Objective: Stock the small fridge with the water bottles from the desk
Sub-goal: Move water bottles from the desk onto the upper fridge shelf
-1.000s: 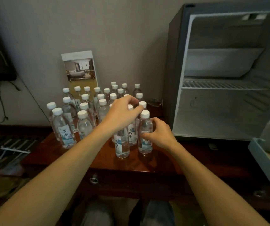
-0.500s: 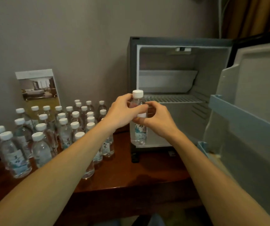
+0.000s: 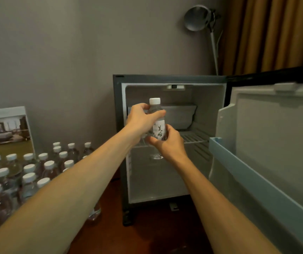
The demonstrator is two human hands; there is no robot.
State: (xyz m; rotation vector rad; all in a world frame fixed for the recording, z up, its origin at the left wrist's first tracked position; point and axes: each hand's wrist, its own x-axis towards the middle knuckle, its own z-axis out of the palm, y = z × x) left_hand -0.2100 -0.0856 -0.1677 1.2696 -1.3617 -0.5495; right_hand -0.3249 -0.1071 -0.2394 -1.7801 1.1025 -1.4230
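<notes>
- A glossy photo card (image 3: 6,129) leans upright against the grey wall at far left.
- The desk bottles (image 3: 28,177), clear plastic with white ribbed caps, stand packed together on the left of the polished red-brown desk (image 3: 156,231).
- The left hand (image 3: 139,120) reaches forward on a bare, outstretched forearm. Its thumb and fingers are curled round the shoulder of the held bottle (image 3: 159,128), just under the cap.
- That bottle is upright and off the desk, in front of the fridge's open mouth at about the height of the wire shelf. It is clear, slim and round, with a white label bearing dark brush characters.
- The right hand (image 3: 170,145) comes up from below, fingers wrapped round the bottle's lower half, palm turned left.
- The small fridge (image 3: 118,125) is a dark box with a pale, smooth plastic lining. A thin wire shelf (image 3: 195,137) crosses its middle.
- The fridge door (image 3: 275,134) stands swung out at near right, with a light blue plastic rail (image 3: 247,173).
- A round metal lamp (image 3: 198,17) and pleated ochre curtain (image 3: 275,33) rise behind.
</notes>
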